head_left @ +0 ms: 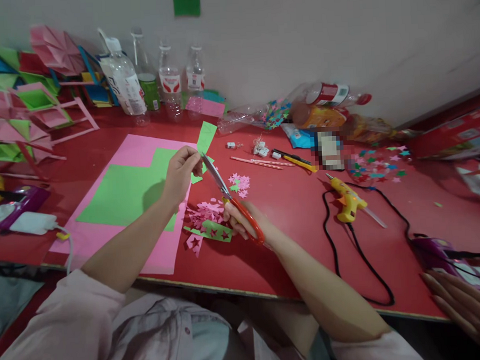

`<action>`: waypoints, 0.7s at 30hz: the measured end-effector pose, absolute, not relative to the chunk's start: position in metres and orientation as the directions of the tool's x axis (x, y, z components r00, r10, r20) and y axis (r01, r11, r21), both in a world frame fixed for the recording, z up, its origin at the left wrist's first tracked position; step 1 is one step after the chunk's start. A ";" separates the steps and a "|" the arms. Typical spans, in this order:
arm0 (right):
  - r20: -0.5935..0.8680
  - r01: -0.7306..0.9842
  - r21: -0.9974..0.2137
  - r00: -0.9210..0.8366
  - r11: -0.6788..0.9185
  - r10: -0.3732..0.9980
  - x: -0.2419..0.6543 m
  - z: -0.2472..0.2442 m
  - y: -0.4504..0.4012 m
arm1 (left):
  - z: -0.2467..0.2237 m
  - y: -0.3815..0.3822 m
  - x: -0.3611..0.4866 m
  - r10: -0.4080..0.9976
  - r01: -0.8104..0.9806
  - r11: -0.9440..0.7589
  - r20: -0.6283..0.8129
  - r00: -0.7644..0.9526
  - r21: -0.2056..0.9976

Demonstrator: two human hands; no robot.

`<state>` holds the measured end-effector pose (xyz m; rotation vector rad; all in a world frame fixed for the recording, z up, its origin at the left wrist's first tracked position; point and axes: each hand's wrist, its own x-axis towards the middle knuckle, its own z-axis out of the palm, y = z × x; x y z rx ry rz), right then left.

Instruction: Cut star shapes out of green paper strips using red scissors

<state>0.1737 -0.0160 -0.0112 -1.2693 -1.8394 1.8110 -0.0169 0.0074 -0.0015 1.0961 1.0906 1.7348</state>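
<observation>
My left hand (181,174) pinches a small green paper strip (207,136), which sticks up above the fingers. In my right hand (242,222) are red-handled scissors (247,217), their blades pointing up and left to the strip beside my left fingertips. Beneath my left forearm lie a large pink sheet (159,258) and a green sheet (117,196) on top of it. Pink paper scraps (205,213) and a green strip with star-shaped holes (216,231) are just left of my right hand. Small pink stars (240,184) form a pile beyond the scissors.
A yellow glue gun (348,199) with a black cord rests on the red table (288,199). Plastic bottles (170,82) stand along the wall; folded paper models (33,104) fill the left. Another person's hand (464,308) is at the lower right.
</observation>
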 end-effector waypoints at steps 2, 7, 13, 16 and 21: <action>-0.376 0.390 -0.907 -0.586 -0.157 0.717 0.174 -0.011 -0.016 | -0.002 0.007 -0.017 0.916 -0.173 -0.318 0.255 -0.310 0.932; -0.377 0.395 -0.905 -0.575 -0.158 0.726 0.173 -0.011 -0.015 | -0.003 0.008 -0.017 0.916 -0.149 -0.315 0.259 -0.307 0.937; -0.367 0.388 -0.910 -0.585 -0.148 0.724 0.173 -0.008 -0.019 | -0.003 0.009 -0.018 0.906 -0.105 -0.334 0.288 -0.311 0.937; -0.325 0.355 -0.926 -0.570 -0.131 0.755 0.173 -0.005 -0.023 | -0.003 0.008 -0.017 0.904 -0.099 -0.341 0.297 -0.308 0.935; -0.382 0.396 -0.903 -0.561 -0.167 0.735 0.171 -0.004 -0.021 | -0.001 0.008 -0.017 0.905 -0.096 -0.336 0.293 -0.310 0.937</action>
